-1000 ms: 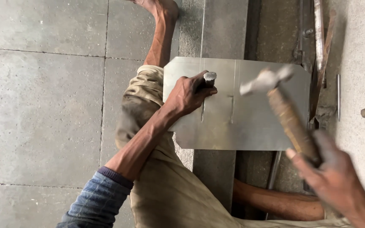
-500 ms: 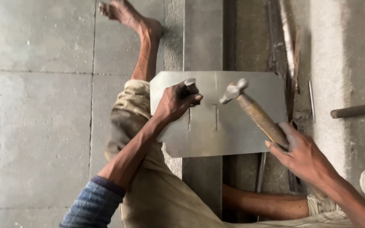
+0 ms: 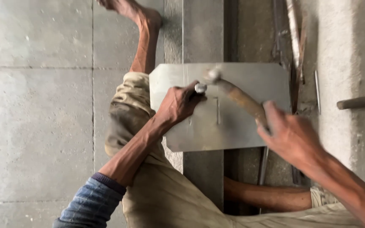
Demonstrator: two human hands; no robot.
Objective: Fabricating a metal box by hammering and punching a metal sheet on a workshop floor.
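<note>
My left hand (image 3: 178, 103) is closed around a short metal chisel (image 3: 200, 88) held upright on a flat grey metal sheet (image 3: 250, 80). The sheet carries two short cut lines near its middle. My right hand (image 3: 290, 135) grips the wooden handle of a hammer (image 3: 237, 96). The blurred hammer head sits just above the chisel's top end. The sheet rests across a steel beam (image 3: 202, 38), with my left leg in beige trousers (image 3: 127, 114) stretched out beside it.
Concrete floor slabs (image 3: 34, 118) fill the left. Metal rods and scraps (image 3: 294, 38) lie along the right of the sheet, and a bar (image 3: 360, 101) juts in from the right edge. My other leg (image 3: 267, 196) lies below the sheet.
The hammer has swung down and to the left, from raised at the right to just above the chisel's top. My left hand has kept the chisel on the sheet.
</note>
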